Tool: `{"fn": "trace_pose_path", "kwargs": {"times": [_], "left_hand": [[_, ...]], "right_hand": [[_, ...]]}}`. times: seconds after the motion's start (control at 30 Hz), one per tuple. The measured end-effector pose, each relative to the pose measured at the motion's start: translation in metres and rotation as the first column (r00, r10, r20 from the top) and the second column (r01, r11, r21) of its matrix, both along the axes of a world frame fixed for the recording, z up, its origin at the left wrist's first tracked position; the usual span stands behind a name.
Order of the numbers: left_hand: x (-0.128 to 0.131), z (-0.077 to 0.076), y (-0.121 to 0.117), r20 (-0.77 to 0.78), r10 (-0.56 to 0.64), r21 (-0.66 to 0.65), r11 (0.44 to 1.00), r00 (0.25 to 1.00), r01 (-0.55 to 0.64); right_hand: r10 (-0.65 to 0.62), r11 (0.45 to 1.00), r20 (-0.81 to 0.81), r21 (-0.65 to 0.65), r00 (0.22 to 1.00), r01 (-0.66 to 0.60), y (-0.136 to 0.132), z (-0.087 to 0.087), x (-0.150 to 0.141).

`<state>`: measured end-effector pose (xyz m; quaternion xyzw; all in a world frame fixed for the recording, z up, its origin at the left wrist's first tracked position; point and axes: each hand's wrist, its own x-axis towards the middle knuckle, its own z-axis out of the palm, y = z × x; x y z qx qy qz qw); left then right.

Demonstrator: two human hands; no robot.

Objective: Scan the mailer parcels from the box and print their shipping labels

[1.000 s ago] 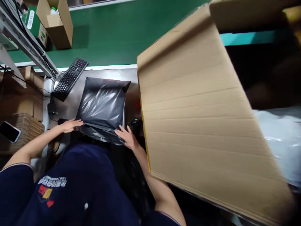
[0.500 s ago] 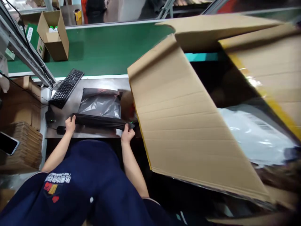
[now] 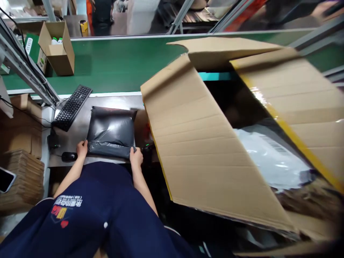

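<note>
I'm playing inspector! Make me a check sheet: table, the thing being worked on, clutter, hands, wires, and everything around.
Surface: shiny metal worktop.
Job's things: black plastic bag lying on the worktop, creased across its near part.
Clutter: keyboard and mouse left of the bag; phone and cardboard stack at far left.
Hands: left hand and right hand each grip a near corner of the bag.
Cables: black cables along the slanted metal frame.
Surroundings: green surface behind, bearing a small open box; big open carton at right, white package inside.
</note>
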<state>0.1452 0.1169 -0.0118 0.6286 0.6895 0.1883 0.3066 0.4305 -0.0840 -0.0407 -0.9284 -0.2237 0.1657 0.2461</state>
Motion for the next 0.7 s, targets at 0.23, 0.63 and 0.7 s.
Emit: {"fn": "trace_pose_path", "kwargs": {"times": [0.23, 0.63, 0.7], "left_hand": [[0.042, 0.022, -0.024, -0.313, -0.601, 0.138, 0.737, 0.735, 0.661], [0.032, -0.031, -0.014, -0.225, -0.574, -0.076, 0.816, 0.788, 0.573], [0.041, -0.039, -0.020, -0.205, -0.531, -0.068, 0.846, 0.822, 0.530]], "right_hand": [[0.439, 0.882, 0.305, 0.031, 0.845, -0.470, 0.043, 0.030, -0.048], [0.443, 0.893, 0.089, 0.036, 0.892, -0.448, 0.029, -0.042, -0.007], [0.453, 0.871, 0.146, 0.136, 0.879, -0.471, 0.029, -0.055, 0.010]]}}
